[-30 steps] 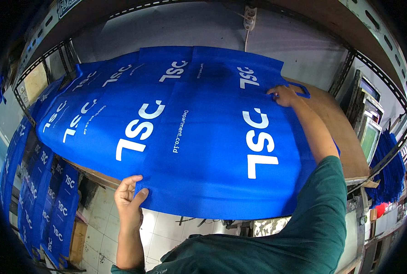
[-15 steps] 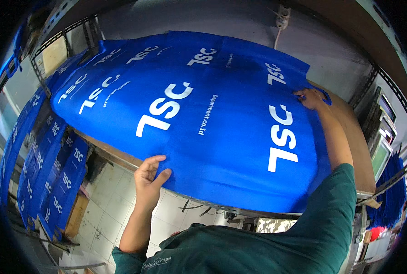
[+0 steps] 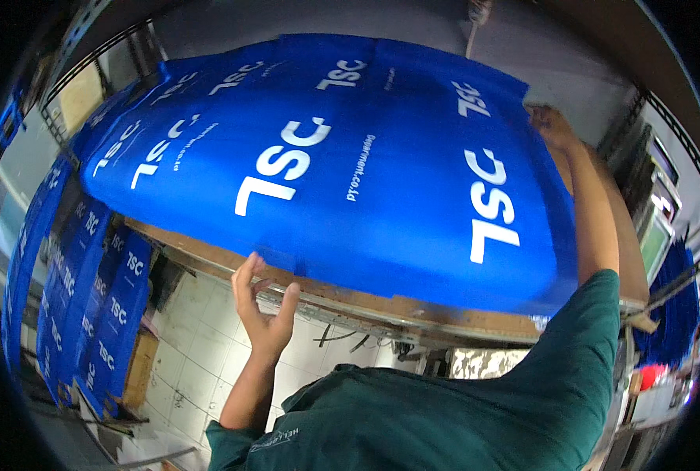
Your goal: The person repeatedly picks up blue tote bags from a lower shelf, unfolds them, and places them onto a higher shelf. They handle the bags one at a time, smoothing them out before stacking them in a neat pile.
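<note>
A large blue fabric sheet (image 3: 413, 212) with white printed lettering lies spread over a brown table. By its near left edge, my left hand (image 3: 265, 318) has its fingers and thumb apart, with nothing between them. The fingertips come close to the sheet's edge; whether they touch it I cannot tell. My right arm reaches across the right side of the sheet, and my right hand (image 3: 552, 129) is at the far right corner. Its fingers are bent and smeared by motion, so any hold on the fabric does not show.
More printed blue sheets (image 3: 91, 290) hang at the left, below table height. The table's wooden edge (image 3: 350, 297) runs along the near side. Framed panels (image 3: 660, 243) and a bundle of blue material (image 3: 668, 306) stand at the right. A cord hangs on the back wall.
The sheet's near edge has shifted away from me, baring a strip of table. My left hand has come off the fabric and opened wider; my right hand has moved farther back.
</note>
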`<state>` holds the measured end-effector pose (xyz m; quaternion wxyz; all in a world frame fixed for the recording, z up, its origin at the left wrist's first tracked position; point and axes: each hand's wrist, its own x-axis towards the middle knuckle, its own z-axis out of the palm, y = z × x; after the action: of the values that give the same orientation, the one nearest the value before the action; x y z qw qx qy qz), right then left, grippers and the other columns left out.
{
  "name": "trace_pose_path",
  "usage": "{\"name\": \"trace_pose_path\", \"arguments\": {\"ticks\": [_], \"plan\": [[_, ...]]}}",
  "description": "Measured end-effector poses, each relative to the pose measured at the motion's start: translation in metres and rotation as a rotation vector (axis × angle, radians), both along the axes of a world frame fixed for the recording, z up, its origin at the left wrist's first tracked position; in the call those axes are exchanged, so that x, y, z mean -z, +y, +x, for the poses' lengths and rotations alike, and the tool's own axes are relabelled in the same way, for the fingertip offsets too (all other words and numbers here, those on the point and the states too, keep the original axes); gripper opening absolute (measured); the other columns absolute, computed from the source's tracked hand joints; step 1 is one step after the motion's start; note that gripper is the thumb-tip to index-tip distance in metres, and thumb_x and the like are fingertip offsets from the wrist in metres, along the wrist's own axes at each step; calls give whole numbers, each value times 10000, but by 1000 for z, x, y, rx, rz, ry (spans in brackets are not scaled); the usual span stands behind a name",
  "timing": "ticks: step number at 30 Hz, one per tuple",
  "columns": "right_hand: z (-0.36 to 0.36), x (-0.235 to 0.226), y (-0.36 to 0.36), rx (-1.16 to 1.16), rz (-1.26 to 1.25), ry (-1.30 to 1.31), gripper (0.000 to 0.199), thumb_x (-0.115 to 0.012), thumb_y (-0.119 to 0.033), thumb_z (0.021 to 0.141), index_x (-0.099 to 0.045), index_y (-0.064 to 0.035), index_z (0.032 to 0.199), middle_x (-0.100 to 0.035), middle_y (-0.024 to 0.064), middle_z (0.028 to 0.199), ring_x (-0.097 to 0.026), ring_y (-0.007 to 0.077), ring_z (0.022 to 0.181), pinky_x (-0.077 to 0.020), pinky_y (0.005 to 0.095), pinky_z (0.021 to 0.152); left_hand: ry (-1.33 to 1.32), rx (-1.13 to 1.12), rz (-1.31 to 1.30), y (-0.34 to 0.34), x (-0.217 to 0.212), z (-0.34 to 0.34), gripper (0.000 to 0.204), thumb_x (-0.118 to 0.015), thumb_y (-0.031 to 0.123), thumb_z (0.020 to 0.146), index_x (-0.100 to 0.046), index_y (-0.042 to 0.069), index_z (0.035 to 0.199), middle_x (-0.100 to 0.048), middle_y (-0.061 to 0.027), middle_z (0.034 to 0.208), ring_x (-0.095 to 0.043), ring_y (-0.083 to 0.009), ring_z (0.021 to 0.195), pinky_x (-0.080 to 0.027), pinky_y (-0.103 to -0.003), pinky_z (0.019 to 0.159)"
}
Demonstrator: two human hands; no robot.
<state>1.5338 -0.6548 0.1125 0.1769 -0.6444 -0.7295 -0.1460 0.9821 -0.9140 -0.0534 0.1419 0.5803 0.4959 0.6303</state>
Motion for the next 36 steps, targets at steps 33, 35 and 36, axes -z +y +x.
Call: {"name": "trace_pose_path", "arguments": {"ticks": [33,35,36], "plan": [[-635,312,-1082,1154,2805,515,890,-456,-652,780,-189,-36,1365,-393,147,1271,-505,252,928,-373,398,771,1109,1315,-1071,16,498,-40,489,-692,202,724,-529,14,1145,-590,-163,934,-568,-228,814,-458,-340,737],[-703,313,-1121,1088,2967,178,996,-406,-727,754,-68,-66,1417,-229,179,1414,-431,304,1142,-342,442,902,1136,1442,-948,-62,440,15,452,-681,196,746,-526,31,1137,-581,-122,887,-553,-185,737,-452,-304,673],[-719,297,-1120,1122,2969,89,999,-407,-735,749,-63,-82,1422,-201,197,1429,-396,317,1191,-294,463,958,1107,1506,-926,-95,423,34,440,-677,198,755,-523,40,1136,-579,-110,882,-552,-171,719,-448,-287,651]]}}
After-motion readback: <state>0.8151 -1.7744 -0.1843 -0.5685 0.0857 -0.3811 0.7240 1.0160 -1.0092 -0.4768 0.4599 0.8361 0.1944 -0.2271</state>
